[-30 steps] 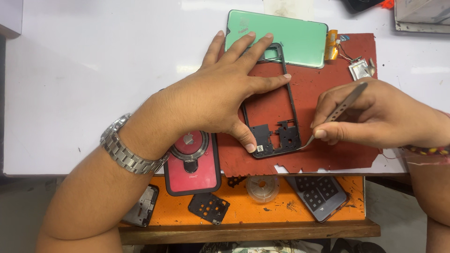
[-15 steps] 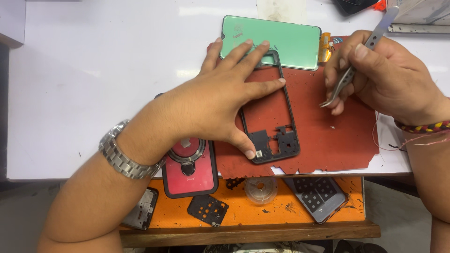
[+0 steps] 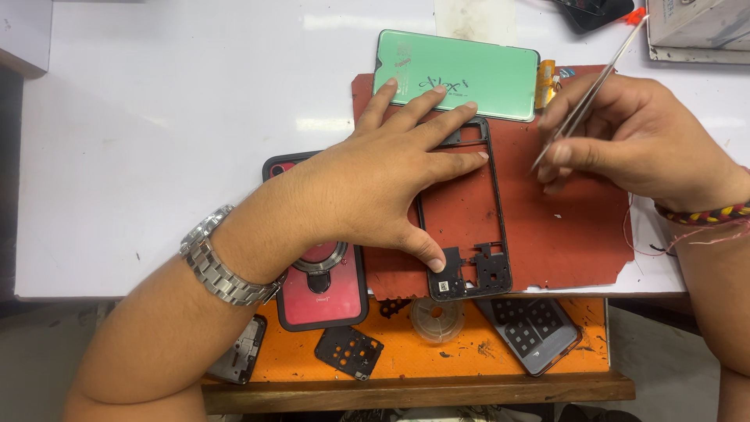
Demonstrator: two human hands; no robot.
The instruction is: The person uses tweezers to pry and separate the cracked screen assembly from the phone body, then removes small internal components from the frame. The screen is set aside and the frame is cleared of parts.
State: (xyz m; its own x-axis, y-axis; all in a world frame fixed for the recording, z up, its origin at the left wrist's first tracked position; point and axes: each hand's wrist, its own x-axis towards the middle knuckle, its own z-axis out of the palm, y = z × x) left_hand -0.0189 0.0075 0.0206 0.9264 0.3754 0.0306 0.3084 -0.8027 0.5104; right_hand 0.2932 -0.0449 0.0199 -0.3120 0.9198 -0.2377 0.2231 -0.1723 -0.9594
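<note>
Black phone frame (image 3: 469,211) lengthwise away under flat, spread left hand (image 3: 375,187); right hand (image 3: 633,141) pinching tweezers (image 3: 590,90), tips perhaps empty.

Green phone panel (image 3: 469,74) lying flat at the far edge of the red mat (image 3: 578,234). Red phone case (image 3: 324,297) with ring holder near the white table's (image 3: 156,141) front edge. Below, on the orange shelf (image 3: 484,352): black perforated plate (image 3: 349,352), clear round reel (image 3: 436,318), dark grid-patterned phone piece (image 3: 535,332).

Our left hand (image 3: 375,187) hides the left side of the black phone frame (image 3: 469,211) and most of the red phone case (image 3: 320,301); our right forearm (image 3: 723,312) runs off the picture's edge.
</note>
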